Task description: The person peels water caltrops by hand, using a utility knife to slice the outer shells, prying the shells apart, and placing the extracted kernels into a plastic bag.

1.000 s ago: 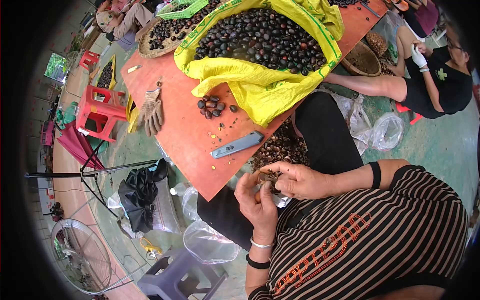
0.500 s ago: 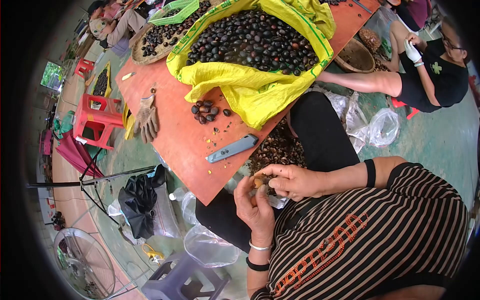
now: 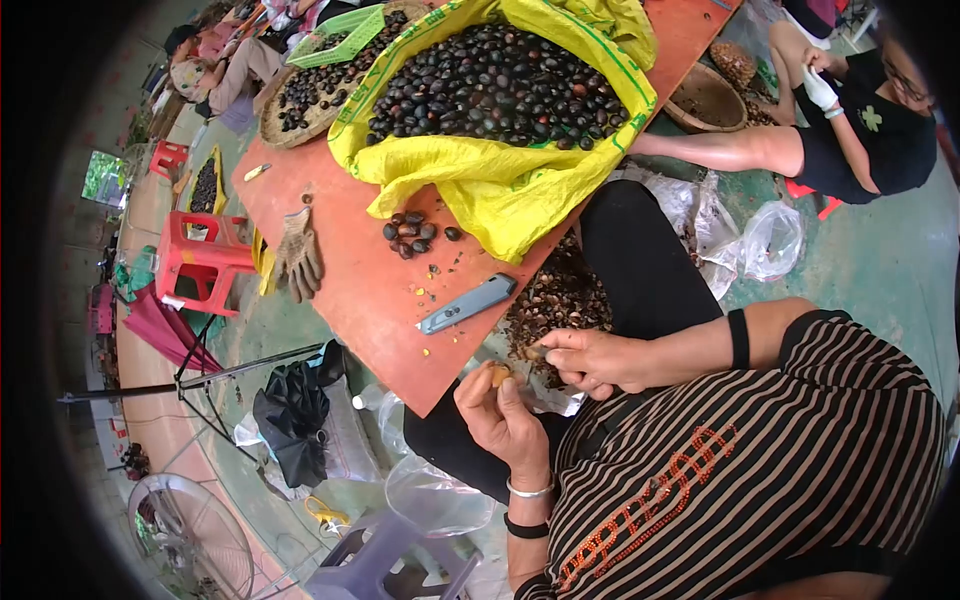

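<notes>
My left hand pinches a small orange-brown piece between thumb and fingers. To its upper right, my right hand is closed, with a small brownish piece at its fingertips, too small to name. A gap separates the hands. Dark shell scraps lie beyond them. On the orange-red table rest a grey-blue utility knife, a small group of dark nuts and a brown glove. A yellow sack holds many dark nuts.
A woven tray and green basket stand at the table's far edge. Left are red stools, a black bag and a fan. A gloved person sits upper right; another person sits upper left.
My hands have drawn apart, where before they met around the piece. My left hand keeps the orange-brown piece. The whole view has shifted slightly.
</notes>
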A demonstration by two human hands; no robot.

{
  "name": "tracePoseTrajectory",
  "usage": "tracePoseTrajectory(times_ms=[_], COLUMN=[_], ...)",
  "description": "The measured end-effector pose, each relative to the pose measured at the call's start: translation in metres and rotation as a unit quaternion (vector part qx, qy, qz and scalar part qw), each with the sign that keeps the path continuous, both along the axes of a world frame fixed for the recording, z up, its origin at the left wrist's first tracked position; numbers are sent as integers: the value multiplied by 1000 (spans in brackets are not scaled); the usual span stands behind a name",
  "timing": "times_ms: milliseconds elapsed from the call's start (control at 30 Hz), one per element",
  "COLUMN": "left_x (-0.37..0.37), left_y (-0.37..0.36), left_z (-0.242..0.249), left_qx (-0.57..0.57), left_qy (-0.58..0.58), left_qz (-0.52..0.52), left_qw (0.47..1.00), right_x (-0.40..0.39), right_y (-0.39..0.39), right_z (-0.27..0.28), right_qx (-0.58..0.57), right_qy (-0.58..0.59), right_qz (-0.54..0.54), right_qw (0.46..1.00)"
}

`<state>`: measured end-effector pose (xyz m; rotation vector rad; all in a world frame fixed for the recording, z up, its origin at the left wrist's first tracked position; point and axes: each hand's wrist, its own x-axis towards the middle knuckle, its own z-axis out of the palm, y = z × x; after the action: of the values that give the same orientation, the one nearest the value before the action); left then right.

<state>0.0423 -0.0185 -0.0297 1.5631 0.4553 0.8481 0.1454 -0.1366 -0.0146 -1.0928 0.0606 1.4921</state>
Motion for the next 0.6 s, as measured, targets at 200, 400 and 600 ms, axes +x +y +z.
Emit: tracePoseTrajectory(times_ms=[200, 400, 600], left_x=[-2, -2, -2], left_y=[0, 2, 3], left_z=[2, 3, 11], left_qx=[16, 65, 199], left_qy=[36, 20, 10], left_qz=[-33, -42, 7], left_qw=[999, 997, 980], right_x=[-4, 0, -1], right_y=[3, 1, -2], right_z=[33, 35, 27], right_qx=[105, 97, 73], right_qy=[-101, -78, -93], right_qz=[24, 45, 61], right_qw=[989, 991, 991])
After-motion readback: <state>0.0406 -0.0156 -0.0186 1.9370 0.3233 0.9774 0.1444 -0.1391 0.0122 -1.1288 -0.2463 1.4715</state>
